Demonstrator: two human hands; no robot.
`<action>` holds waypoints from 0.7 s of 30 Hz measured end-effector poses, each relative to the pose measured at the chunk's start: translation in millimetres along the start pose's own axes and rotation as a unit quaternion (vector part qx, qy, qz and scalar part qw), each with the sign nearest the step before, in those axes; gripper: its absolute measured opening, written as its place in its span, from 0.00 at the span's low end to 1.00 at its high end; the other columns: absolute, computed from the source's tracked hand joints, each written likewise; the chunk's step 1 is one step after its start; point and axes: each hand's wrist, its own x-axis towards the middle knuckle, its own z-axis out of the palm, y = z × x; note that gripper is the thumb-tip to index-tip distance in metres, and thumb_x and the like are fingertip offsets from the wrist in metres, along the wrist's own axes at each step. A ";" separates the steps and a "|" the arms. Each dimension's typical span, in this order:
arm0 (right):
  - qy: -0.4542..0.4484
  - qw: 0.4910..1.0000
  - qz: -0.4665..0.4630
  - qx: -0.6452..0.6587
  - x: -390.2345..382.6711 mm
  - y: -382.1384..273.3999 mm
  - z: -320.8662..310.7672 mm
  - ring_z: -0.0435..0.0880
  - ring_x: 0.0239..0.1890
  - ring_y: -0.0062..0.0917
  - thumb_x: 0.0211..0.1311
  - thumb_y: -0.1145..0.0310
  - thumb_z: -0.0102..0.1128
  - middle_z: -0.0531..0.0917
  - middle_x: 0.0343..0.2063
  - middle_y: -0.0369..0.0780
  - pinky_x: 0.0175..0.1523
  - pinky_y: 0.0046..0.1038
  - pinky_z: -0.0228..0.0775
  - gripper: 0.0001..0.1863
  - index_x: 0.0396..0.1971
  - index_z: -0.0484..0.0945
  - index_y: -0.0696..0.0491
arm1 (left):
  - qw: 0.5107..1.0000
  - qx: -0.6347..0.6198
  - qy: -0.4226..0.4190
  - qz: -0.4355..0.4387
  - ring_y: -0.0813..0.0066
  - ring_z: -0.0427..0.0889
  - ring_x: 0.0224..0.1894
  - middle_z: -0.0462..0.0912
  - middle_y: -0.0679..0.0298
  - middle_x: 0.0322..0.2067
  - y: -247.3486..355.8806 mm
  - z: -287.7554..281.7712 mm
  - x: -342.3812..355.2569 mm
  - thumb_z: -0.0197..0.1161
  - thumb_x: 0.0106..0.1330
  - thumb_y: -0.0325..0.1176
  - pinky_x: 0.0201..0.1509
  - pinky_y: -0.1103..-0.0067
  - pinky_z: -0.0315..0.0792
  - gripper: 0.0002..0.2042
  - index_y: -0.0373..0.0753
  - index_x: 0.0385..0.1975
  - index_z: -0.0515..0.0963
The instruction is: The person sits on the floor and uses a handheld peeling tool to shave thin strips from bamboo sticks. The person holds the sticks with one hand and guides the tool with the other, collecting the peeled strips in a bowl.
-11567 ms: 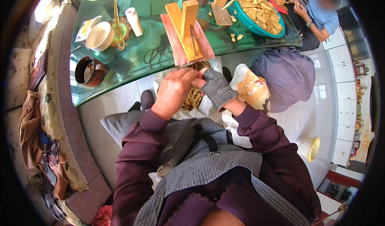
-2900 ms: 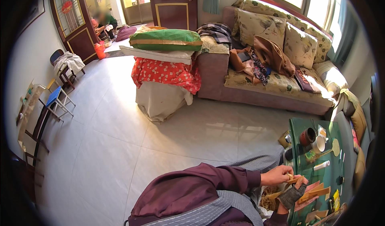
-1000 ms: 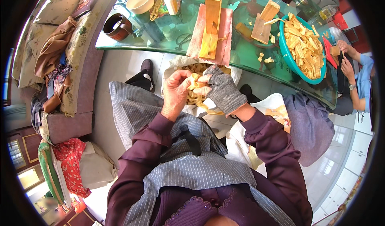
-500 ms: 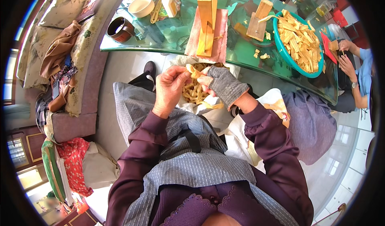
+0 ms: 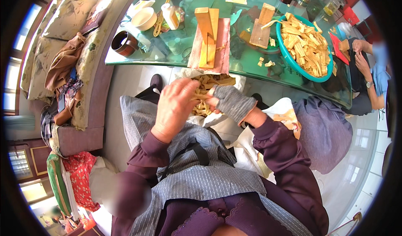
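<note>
My left hand [image 5: 175,108], bare and slightly smeared by motion, is raised with its back towards me. Its fingertips are partly hidden, so their grip is unclear. Beside it, my right hand [image 5: 232,103] wears a grey fingerless knit glove and pinches a pale yellow strip [image 5: 202,96] that reaches towards the left hand. Directly below both hands, a white sack [image 5: 240,82] stands open with many similar yellow strips [image 5: 215,80] inside. My hands hide part of its contents.
A wooden block stand [image 5: 206,39] sits on a pink cloth [image 5: 224,47] at the glass table's [image 5: 167,59] near edge. To the right are another wooden piece [image 5: 260,34] and a teal basin [image 5: 286,55] heaped with yellow pieces. A co-worker's hands [image 5: 361,56] show at far right.
My left hand has turned and moved slightly down, its back now covering the fingers. The curled yellow piece between my hands is lower and less visible. My right hand has shifted slightly right and down.
</note>
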 end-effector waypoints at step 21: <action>0.086 0.888 -0.078 -0.445 45.8 -4.6 2.1 0.78 0.32 0.31 0.55 0.72 0.52 0.77 0.27 0.38 0.38 0.31 0.70 0.15 0.43 0.78 0.45 | 0.999 -0.023 -0.008 0.040 0.55 0.75 0.36 0.71 0.56 0.32 -78.2 51.7 36.0 0.57 0.57 0.26 0.36 0.69 0.70 0.08 0.36 0.35 0.67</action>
